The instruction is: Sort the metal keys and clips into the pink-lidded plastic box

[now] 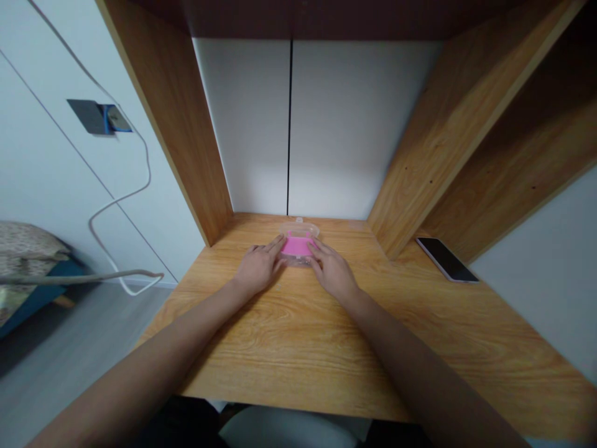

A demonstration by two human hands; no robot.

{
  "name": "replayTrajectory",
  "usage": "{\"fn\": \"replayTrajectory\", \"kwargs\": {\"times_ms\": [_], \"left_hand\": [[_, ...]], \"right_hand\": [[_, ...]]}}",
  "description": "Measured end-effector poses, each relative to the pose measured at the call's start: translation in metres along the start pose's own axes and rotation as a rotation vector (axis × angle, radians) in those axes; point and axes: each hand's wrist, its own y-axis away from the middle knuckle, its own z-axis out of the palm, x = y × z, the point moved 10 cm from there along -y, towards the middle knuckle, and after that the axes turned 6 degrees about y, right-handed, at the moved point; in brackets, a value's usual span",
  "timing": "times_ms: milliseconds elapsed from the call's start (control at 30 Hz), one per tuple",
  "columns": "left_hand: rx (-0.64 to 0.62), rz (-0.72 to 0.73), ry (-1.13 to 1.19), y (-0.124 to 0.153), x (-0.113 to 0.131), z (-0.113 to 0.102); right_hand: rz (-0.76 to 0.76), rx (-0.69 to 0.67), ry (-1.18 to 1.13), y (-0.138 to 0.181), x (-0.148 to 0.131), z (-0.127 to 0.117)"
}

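Observation:
A small clear plastic case lies on the wooden desk near its back, with a curved transparent part toward the rear panel. A flat, bright pink piece sits over its middle; its exact kind is unclear. My left hand grips the pink piece at its left side, fingertips on the edge and thumb low near the front of the case. On the opposite side, my right hand has its fingers over the right edge, thumb also near the front. The fingertips hide both ends of the piece.
A phone lies on the desk at right, beside a slanting wooden panel. Another wooden panel stands at left, and a dark shelf hangs overhead. A white cable runs down the left wall.

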Motion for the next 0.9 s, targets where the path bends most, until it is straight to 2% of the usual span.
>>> {"fn": "replayTrajectory", "kwargs": {"times_ms": [433, 600, 733, 833, 900], "left_hand": [[0.043, 0.042, 0.095, 0.006, -0.001, -0.005], [0.08, -0.024, 0.112, 0.008, -0.032, -0.023], [-0.029, -0.03, 0.153, 0.011, -0.057, -0.023], [-0.078, -0.032, 0.173, 0.012, -0.064, -0.02], [-0.088, -0.029, 0.183, 0.013, -0.06, -0.016]], "right_hand": [[-0.032, 0.048, -0.003, 0.006, 0.004, 0.0], [-0.014, 0.105, -0.007, 0.005, 0.007, -0.012], [-0.036, 0.22, -0.005, 0.009, 0.002, -0.032], [-0.101, 0.298, -0.016, 0.012, -0.013, -0.046], [-0.139, 0.312, -0.029, 0.014, -0.022, -0.05]]}}
